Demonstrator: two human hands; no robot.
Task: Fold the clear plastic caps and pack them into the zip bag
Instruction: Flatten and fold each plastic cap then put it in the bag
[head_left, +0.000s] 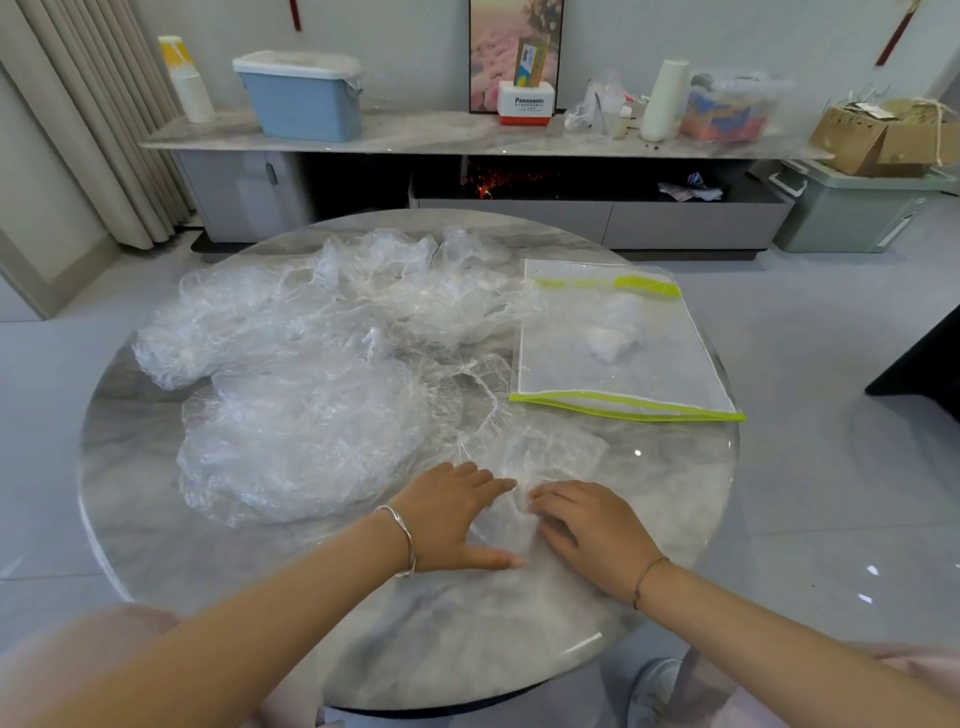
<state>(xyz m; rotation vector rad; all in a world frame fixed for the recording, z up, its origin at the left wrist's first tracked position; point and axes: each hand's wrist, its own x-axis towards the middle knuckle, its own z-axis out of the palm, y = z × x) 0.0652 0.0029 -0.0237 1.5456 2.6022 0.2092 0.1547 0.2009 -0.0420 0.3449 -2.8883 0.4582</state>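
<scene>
A clear plastic cap (540, 457) lies flattened on the round marble table (467, 649) in front of me. My left hand (452, 514) presses flat on its near left part, fingers straight and thumb spread. My right hand (592, 530) rests on its near right part with fingers slightly bent, fingertips close to the left hand's. A heap of crumpled clear caps (311, 374) covers the table's left and far side. The zip bag (613, 353), clear with lime-green edges, lies at the right, with a small folded white bundle (615, 332) inside.
Behind the table runs a long low cabinet (467, 140) holding a blue lidded bin (304, 98), a white box, bottles and clutter. Curtains hang at the left. A grey storage box (852, 213) with cardboard on top stands at the right on the tiled floor.
</scene>
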